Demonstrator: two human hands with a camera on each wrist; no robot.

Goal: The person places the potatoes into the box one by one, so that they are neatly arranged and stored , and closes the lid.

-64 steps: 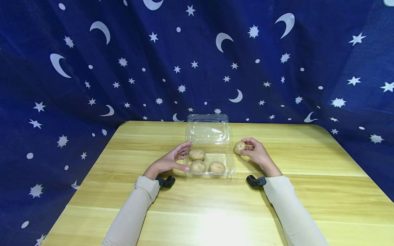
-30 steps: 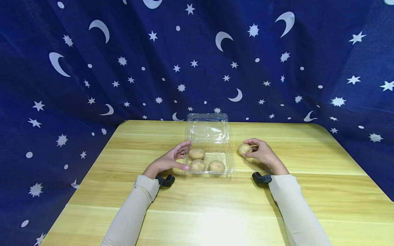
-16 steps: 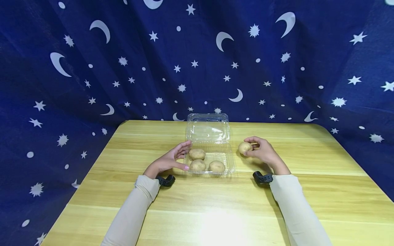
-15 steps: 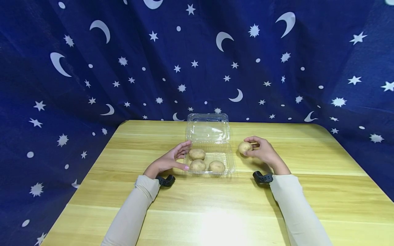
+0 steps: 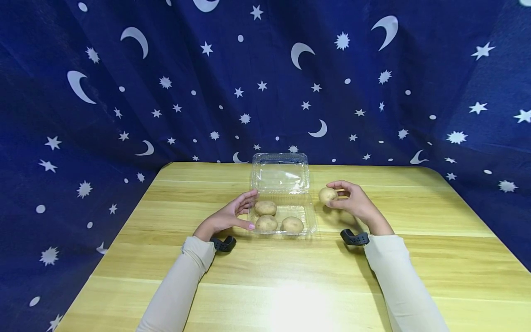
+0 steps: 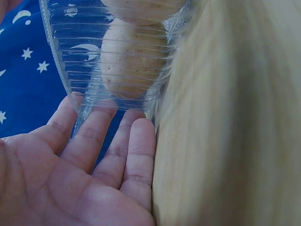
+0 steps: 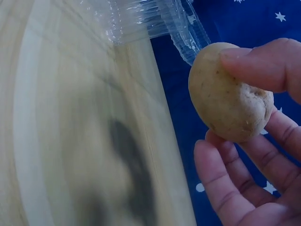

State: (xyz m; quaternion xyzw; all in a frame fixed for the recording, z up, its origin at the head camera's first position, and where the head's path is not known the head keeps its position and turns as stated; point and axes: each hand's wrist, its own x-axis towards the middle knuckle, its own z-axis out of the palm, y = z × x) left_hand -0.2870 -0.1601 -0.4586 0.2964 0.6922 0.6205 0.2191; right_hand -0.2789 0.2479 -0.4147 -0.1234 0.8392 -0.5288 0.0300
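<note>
In the head view a clear plastic clamshell container (image 5: 310,216) lies with its lid (image 5: 280,173) raised at the back. Three potatoes sit inside: a back-left potato (image 5: 265,208), a front-left potato (image 5: 266,223) and a front-right potato (image 5: 292,225). My left hand (image 5: 227,216) rests at the container's left side, thumb near the front corner. In the left wrist view, its nearly straight fingers (image 6: 136,146) touch the ribbed wall. My right hand (image 5: 352,200) pinches another potato (image 5: 327,196) between thumb and fingers, right of the container. The right wrist view shows that potato off the table.
The wooden table (image 5: 232,286) carries the container near its back middle. Behind it hangs a blue curtain (image 5: 265,69) with white moons and stars. Each wrist wears a black camera band, such as the right band (image 5: 354,238).
My right hand first moved the potato right, away from the container. Over the last half second it has lifted slightly and shifted a little left. My left hand and the container have stayed put.
</note>
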